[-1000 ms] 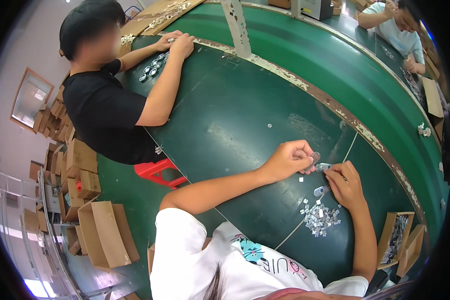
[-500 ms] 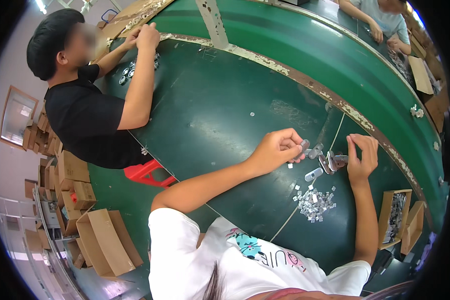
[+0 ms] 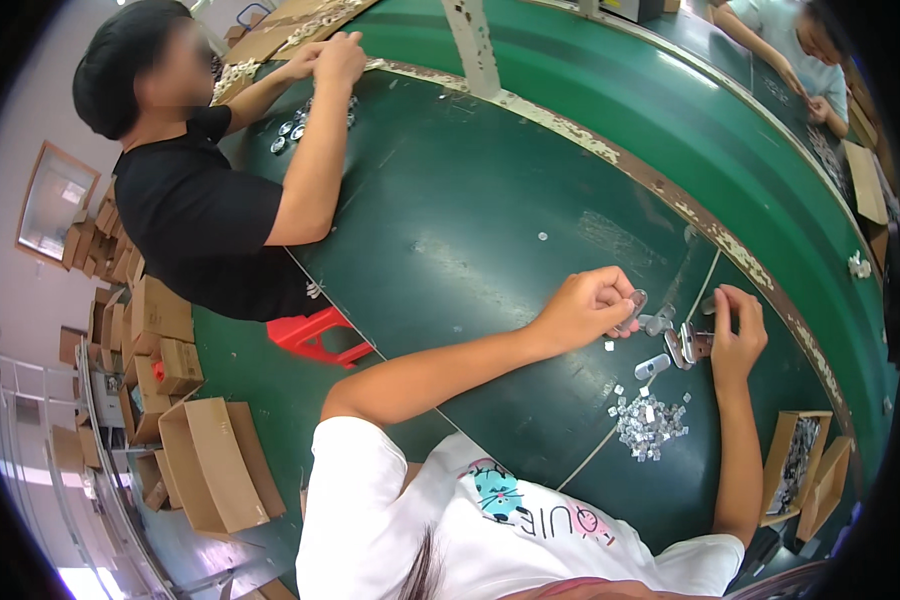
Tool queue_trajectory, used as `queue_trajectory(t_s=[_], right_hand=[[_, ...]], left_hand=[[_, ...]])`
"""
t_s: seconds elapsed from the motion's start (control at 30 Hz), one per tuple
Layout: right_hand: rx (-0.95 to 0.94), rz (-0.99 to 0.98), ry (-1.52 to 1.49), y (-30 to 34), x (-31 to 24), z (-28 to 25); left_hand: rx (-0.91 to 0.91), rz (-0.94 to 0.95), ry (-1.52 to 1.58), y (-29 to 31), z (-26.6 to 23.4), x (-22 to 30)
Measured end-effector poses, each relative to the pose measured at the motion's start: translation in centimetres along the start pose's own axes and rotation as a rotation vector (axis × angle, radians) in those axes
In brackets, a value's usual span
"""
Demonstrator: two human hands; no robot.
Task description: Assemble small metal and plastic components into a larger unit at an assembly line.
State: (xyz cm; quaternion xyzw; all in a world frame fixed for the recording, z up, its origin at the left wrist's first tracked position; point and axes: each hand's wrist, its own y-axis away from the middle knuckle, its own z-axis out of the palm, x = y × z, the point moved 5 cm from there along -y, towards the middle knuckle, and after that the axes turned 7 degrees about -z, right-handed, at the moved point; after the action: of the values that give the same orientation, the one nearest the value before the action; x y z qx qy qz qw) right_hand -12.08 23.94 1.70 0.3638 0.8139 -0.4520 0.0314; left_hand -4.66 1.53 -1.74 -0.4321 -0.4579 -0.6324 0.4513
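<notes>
My left hand (image 3: 598,308) is closed with its fingertips around a small oval metal piece (image 3: 637,303), held just above the green table. Across from it, my right hand (image 3: 739,335) is pinched, and a small greyish oval piece (image 3: 708,304) shows at its fingertips. Between the hands lie shiny oval metal pieces (image 3: 681,345), some standing on edge close to my right fingers. Nearer me lies another silver oval plate (image 3: 652,367). Just in front of it is a loose heap of small square silvery pieces (image 3: 652,426).
At the left, a co-worker in black (image 3: 200,190) works at the same green table (image 3: 450,220). Another person (image 3: 805,60) sits beyond the green belt (image 3: 610,95). An open carton of metal parts (image 3: 796,465) stands by my right forearm. A red stool (image 3: 320,337) and cardboard boxes (image 3: 215,465) are at the left.
The whole view has shifted, so everything sits farther right. A greyish oval piece now shows at my right fingertips. My left hand still holds its oval piece.
</notes>
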Motion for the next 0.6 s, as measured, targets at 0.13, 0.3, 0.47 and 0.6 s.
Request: queue_trajectory(t_s=[0.13,0.3,0.47,0.6], right_hand=[[0.048,-0.157,0.064,0.2,-0.7,-0.5],[-0.063,0.198,-0.249,0.1,1.0,0.6],[-0.147,-0.348,-0.043,-0.3,-3.0,0.7],[-0.094,-0.416,0.08,0.2,-2.8,0.2]], left_hand=[[0.022,-0.012,0.013,-0.1,-0.3,0.1],[0.045,0.037,0.028,-0.5,-0.6,0.0],[0.045,0.023,0.017,-0.7,-0.5,-0.2],[0.049,0.032,0.031,-0.3,-0.4,-0.1]])
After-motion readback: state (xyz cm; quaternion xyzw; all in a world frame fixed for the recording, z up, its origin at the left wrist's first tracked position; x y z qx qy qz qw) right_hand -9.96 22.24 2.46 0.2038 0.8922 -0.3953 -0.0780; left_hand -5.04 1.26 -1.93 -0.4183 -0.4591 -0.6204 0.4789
